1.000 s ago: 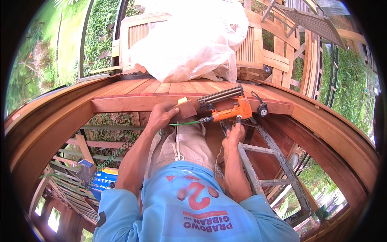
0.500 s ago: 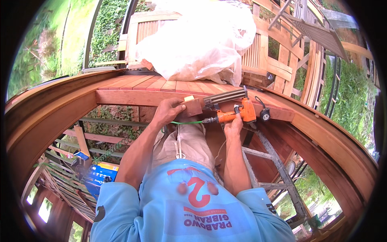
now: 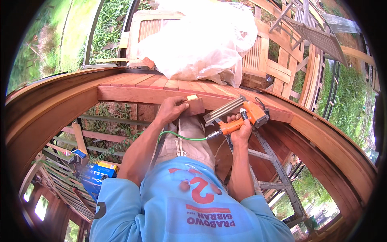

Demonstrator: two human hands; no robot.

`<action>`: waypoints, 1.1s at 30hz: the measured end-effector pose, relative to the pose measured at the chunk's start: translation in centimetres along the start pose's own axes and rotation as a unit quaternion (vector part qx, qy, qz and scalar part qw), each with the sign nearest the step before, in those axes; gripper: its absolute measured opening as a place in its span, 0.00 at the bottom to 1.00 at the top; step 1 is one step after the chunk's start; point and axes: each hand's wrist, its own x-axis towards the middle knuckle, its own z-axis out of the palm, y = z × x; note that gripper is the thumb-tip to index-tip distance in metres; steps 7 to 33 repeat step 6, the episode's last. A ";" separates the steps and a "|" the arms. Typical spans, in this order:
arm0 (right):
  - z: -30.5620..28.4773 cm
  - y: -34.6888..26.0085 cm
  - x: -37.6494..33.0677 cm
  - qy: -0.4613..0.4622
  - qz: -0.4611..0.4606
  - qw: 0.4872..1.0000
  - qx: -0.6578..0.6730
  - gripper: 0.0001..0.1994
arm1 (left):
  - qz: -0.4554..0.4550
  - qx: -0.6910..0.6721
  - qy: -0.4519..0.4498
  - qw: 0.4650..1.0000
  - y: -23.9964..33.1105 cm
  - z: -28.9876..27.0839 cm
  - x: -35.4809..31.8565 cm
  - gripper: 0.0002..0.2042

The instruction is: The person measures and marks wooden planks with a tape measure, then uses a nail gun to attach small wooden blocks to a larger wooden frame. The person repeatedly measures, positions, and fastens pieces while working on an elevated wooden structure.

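Observation:
My left hand (image 3: 172,109) is closed on a small reddish-brown wood block (image 3: 195,107), held against the front face of the wooden beam (image 3: 141,94). A pale yellow piece (image 3: 192,97) shows at the block's upper edge. To the right, my right hand (image 3: 242,131) grips the handle of an orange nail gun (image 3: 254,114). Its dark metal magazine (image 3: 224,110) slants down to the left, close to the block but apart from it. From the handle's end a green air hose (image 3: 183,137) curves left behind my left forearm.
Beyond the beam, a bright plastic sheet (image 3: 201,40) lies over slatted wooden panels (image 3: 254,56). A metal ladder (image 3: 278,165) stands at lower right. A blue and yellow box (image 3: 96,175) is at lower left. Curved timber beams (image 3: 334,149) run along both sides.
The nail gun has tilted, its handle end dropping and its magazine moving away from the beam. My right hand has shifted slightly right and nearer me. The left hand stays on the block.

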 end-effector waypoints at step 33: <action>3.1 -3.1 -6.9 -0.118 -0.034 0.970 -0.208 0.18 | 0.043 0.029 0.029 0.998 -0.1 0.2 0.0 0.18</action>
